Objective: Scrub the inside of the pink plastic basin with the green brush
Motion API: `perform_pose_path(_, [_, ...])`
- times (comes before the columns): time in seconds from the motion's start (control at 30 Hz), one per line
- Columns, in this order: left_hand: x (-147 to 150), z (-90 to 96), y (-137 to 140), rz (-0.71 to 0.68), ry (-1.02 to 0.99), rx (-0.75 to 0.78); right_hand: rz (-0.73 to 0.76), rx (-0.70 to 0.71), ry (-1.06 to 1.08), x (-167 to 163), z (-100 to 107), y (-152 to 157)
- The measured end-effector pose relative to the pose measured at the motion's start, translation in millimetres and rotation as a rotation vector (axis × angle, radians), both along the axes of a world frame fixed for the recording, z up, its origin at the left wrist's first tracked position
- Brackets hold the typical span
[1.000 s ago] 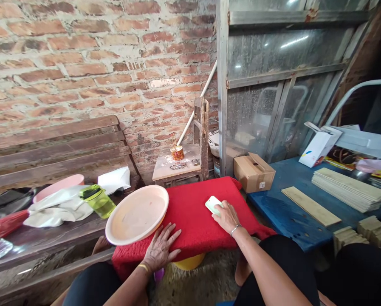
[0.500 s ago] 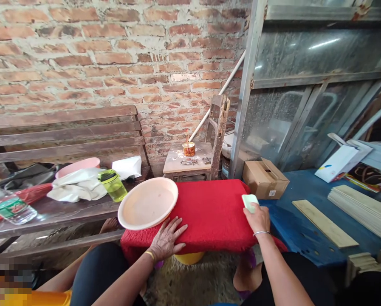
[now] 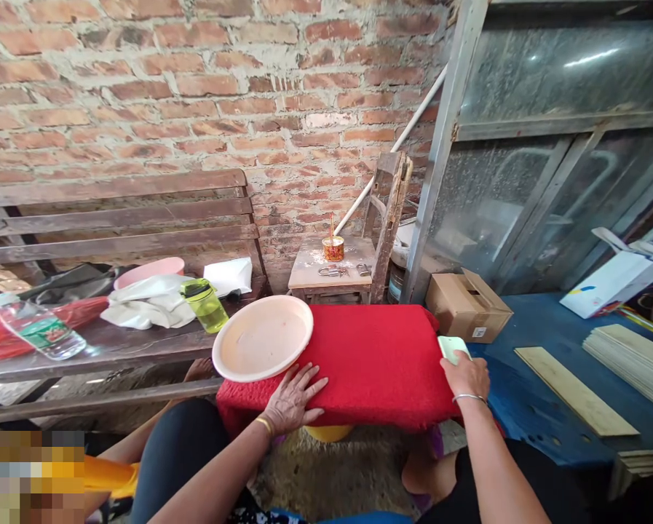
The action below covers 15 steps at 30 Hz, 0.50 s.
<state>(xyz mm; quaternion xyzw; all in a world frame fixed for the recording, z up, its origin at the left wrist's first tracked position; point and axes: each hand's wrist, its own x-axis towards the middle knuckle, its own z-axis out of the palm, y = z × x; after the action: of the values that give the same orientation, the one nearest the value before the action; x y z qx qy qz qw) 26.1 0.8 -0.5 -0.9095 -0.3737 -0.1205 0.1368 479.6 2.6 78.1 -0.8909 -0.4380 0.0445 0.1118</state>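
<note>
A pale green block (image 3: 453, 347) sits at the right edge of our red cloth-covered stand (image 3: 375, 364), gripped by our right hand (image 3: 467, 375), whose fingers curl over it. Our left hand (image 3: 292, 400) lies flat, fingers spread and holding nothing, on the cloth's near edge, just beside a pale round basin (image 3: 263, 338) that overhangs the stand's left corner. A cardboard box (image 3: 468, 306) stands on the blue surface (image 3: 528, 407) past the right edge, near a wooden strip (image 3: 574, 391). We judge the block could slip off the right edge, since it rests so close to it. Any tug on the cloth might tip the overhanging basin.
</note>
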Motion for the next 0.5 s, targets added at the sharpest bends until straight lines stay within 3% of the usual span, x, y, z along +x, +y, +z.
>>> perform_pose_path(0.17, [5,3.3,-2,0.016,-0.007,-0.017,-0.054,0.029,-0.005,7,3,-7])
perform_pose_path(0.5, [9,11.8,-5,0.046,-0.038,-0.092,0.258,0.294,0.040,-23,-21,27])
